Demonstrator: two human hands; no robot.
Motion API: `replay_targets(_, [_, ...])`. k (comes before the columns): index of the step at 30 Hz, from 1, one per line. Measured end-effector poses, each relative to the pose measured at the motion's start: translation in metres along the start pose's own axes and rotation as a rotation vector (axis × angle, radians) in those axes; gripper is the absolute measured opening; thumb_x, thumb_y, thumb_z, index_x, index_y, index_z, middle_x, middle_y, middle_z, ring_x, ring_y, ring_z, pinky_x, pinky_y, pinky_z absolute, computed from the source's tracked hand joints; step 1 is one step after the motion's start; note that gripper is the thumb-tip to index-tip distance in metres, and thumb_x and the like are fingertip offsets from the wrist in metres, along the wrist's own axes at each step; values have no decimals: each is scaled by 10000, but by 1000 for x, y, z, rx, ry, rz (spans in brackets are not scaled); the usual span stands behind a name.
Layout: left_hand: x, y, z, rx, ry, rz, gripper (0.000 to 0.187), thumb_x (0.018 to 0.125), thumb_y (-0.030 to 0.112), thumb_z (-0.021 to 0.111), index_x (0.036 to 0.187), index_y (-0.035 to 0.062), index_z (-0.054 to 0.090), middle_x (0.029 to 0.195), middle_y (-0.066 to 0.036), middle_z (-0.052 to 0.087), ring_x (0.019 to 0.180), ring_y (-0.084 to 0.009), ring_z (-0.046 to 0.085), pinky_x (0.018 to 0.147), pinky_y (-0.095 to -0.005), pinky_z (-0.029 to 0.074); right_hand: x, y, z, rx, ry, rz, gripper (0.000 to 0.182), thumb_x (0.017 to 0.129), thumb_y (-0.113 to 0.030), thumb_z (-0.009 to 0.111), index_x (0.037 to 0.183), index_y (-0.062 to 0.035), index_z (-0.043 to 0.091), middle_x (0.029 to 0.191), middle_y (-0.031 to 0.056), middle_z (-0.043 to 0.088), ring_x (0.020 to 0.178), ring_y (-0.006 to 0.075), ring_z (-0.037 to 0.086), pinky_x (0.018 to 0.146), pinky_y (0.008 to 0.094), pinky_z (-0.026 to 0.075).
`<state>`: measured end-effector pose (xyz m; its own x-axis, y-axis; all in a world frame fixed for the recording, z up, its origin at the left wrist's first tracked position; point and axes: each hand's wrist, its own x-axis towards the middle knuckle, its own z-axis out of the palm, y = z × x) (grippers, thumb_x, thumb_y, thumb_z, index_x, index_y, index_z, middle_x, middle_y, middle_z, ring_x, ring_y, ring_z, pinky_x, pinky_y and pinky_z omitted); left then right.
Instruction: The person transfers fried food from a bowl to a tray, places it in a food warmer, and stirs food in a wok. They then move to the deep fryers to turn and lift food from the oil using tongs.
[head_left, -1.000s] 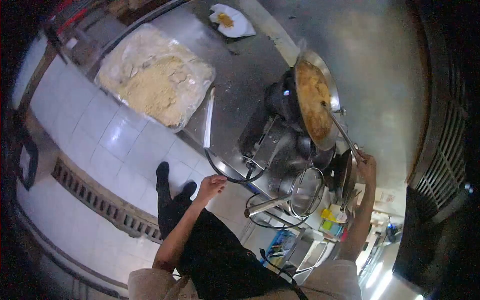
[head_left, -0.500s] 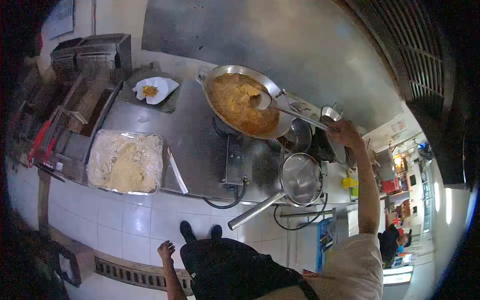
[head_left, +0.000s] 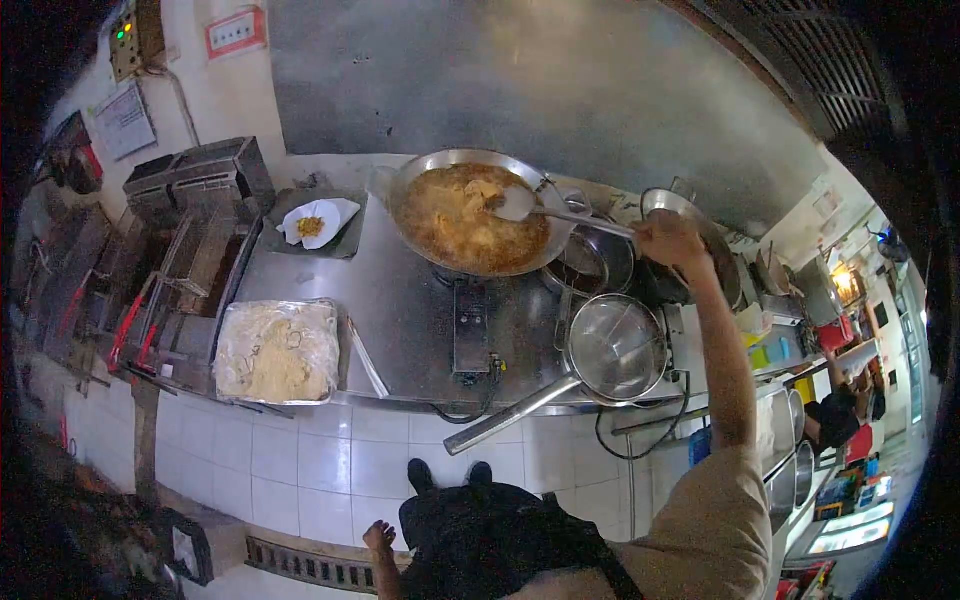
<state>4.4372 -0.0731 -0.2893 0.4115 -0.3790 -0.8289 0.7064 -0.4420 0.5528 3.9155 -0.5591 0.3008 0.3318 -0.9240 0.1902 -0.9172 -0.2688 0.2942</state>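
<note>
My right hand [head_left: 670, 242] is wrapped round the handle of a long metal ladle [head_left: 516, 204]. The ladle's bowl rests among yellow-brown food [head_left: 470, 235] in bubbling oil, inside a large wok [head_left: 553, 238]. Low beside my dark apron, my left hand [head_left: 380, 537] hangs away from the counter with loosely bent fingers and nothing in it. A long-handled mesh strainer [head_left: 615, 348] lies across the counter's front right, its handle sticking out past the edge. Under the outstretched right arm stands a round pan [head_left: 665, 200].
Left on the counter are a plastic-lined tray [head_left: 324, 318] of pale breading, metal tongs [head_left: 368, 360] and a white paper-lined dish [head_left: 345, 212] with crumbs. A deep fryer [head_left: 195, 245] stands farther left. A pot [head_left: 610, 260] sits behind the strainer. Another person [head_left: 835, 415] is in the right background.
The view has swung, so the counter's things sit lower and the fryer shows more. My right hand still grips the ladle, its bowl still in the wok. The left hand still hangs low.
</note>
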Motion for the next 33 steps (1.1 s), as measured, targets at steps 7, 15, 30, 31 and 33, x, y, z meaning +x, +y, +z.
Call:
replay_targets(7, [21, -17, -25, 250, -174, 170, 359, 838, 228, 517, 1089, -28, 545, 896, -174, 619, 639, -281, 616, 510, -357, 510, 61, 8, -111, -50, -485, 181, 221, 742, -218, 574, 653, -18, 603, 448, 74, 487, 396, 150, 463, 432, 339, 430])
replay_targets(15, [-25, 7, -33, -99, 6, -45, 356, 846, 227, 506, 1091, -28, 547, 854, -158, 612, 628, -276, 611, 493, -352, 516, 120, 75, -17, 159, -689, -8, 228, 773, -298, 604, 743, -74, 635, 609, 39, 571, 507, 140, 515, 471, 311, 457])
replay_targets(30, [-55, -48, -77, -201, 95, -33, 307, 845, 226, 505, 987, -38, 574, 783, -143, 613, 565, -248, 601, 459, -339, 502, 26, -106, 142, 995, -280, 466, 271, 853, -237, 576, 1024, -36, 639, 564, 40, 542, 425, 84, 477, 353, 232, 344])
replay_targets(31, [-54, -41, -76, -209, 108, -39, 303, 843, 225, 508, 978, -38, 576, 778, -143, 613, 560, -245, 600, 456, -337, 501, 28, -111, 148, 1066, -268, 504, 265, 856, -226, 572, 1022, -30, 636, 563, 39, 537, 422, 85, 475, 350, 236, 339])
replay_targets(33, [-49, -27, -69, -241, 153, -62, 297, 838, 223, 514, 961, -40, 580, 767, -142, 614, 552, -241, 600, 449, -333, 498, 31, -117, 144, 1170, -268, 546, 258, 863, -216, 567, 1018, -21, 630, 563, 35, 528, 415, 84, 465, 348, 240, 332])
